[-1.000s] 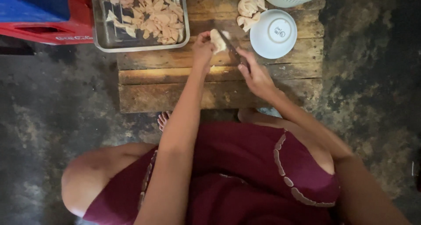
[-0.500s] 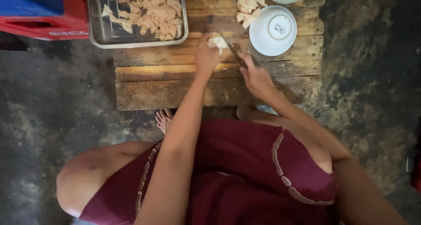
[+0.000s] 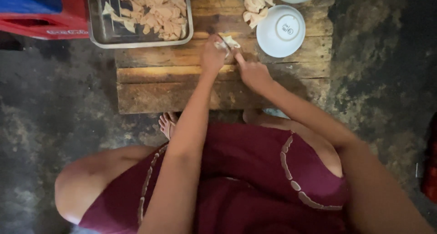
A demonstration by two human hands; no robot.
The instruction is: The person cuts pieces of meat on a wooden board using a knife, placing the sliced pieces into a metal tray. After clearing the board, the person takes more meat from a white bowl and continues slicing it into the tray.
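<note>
Compared with the picture of half a second ago, the right hand (image 3: 253,72) is now brought closer to the left hand (image 3: 212,56), near the upper centre of the frame; the two hands are almost touching over the pale piece of food (image 3: 229,42). The knife (image 3: 226,41) was clearly seen before as a long dark blade; now only a thin part of it is visible across the pale piece, and the handle is hidden in the closed right hand; the fingers there are pressed together around it. The left hand's fingers are curled down on the pale piece and are pinning it to the wood; it is judged that a cut is being made through the piece at this moment, though the blade edge itself is too blurred to be certain.

The work is done on a rough wooden pallet board (image 3: 173,95), made of worn planks, in the upper middle of the frame; at its upper left a metal tray (image 3: 96,31) is standing, filled with many cut pale pieces; at the upper right an upturned white bowl (image 3: 280,30) is lying, and just beside it a small heap of uncut pale pieces (image 3: 255,7). A red and blue plastic crate (image 3: 41,10) is seen in the upper left corner. The floor (image 3: 59,115) is dark, stained concrete; the person is squatting over it in a dark red garment (image 3: 246,179).
</note>
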